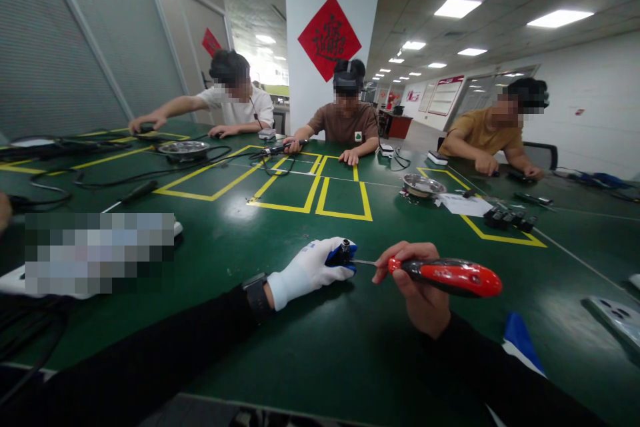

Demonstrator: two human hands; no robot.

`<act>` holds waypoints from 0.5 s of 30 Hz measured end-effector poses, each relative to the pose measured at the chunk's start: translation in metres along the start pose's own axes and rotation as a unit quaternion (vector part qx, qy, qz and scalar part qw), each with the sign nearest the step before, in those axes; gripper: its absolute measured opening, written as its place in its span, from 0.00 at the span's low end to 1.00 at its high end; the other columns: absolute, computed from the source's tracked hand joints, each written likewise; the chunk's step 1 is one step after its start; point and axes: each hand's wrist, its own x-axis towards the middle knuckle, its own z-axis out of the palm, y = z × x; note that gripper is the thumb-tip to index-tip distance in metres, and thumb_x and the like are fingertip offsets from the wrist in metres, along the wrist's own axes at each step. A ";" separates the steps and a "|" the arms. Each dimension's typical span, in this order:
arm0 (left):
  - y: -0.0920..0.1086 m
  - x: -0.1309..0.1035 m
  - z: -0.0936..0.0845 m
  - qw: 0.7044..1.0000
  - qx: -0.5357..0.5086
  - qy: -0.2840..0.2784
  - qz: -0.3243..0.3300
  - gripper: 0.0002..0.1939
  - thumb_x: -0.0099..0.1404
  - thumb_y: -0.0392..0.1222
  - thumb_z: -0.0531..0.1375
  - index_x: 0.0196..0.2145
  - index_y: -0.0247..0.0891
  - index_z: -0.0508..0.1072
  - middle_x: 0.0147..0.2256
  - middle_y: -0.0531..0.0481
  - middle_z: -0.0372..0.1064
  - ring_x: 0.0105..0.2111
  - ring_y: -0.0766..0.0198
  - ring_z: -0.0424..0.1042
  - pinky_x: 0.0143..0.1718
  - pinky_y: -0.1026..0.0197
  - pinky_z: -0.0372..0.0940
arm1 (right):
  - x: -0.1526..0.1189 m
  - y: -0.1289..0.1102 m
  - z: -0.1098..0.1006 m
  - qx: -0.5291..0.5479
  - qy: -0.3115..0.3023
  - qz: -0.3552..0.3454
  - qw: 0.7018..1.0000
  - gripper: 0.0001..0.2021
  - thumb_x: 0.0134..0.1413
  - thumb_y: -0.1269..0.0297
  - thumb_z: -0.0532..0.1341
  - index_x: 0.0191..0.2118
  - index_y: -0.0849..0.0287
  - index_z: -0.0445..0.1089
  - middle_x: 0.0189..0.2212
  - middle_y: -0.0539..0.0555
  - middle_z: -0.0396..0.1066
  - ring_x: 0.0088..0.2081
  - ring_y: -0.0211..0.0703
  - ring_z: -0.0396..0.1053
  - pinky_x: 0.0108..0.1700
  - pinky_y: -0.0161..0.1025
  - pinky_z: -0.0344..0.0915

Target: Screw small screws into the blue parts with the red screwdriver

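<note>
My left hand (317, 263), in a white glove with blue fingertips, is closed around a small black part (344, 251) with a round ring on top. Its exact kind is hard to make out. In my bare right hand (417, 287) is a red-and-black screwdriver (453, 275), held level with the handle pointing right. The thin metal shaft reaches left, and its tip meets the right side of the black part or ends just beside it. Both hands are just above the green table (280, 360).
Three people sit across the table. Yellow tape (345, 213) marks rectangles on it. Metal bowls (424, 185), black parts (507, 217) and paper (463, 204) lie to the right. Another screwdriver (137, 192) and cables are at left. A blue-and-white glove (523, 340) lies by my right forearm.
</note>
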 end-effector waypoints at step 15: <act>0.004 -0.002 -0.003 1.000 0.007 -0.017 -0.011 0.16 0.60 0.49 0.59 0.43 0.38 0.71 0.35 0.50 0.73 0.36 0.60 0.72 0.40 0.60 0.65 | 0.000 -0.003 -0.002 -0.036 -0.073 -0.050 0.995 0.11 0.55 0.70 0.60 0.43 0.52 0.63 0.35 0.53 0.69 0.29 0.39 0.70 0.30 0.41 0.68</act>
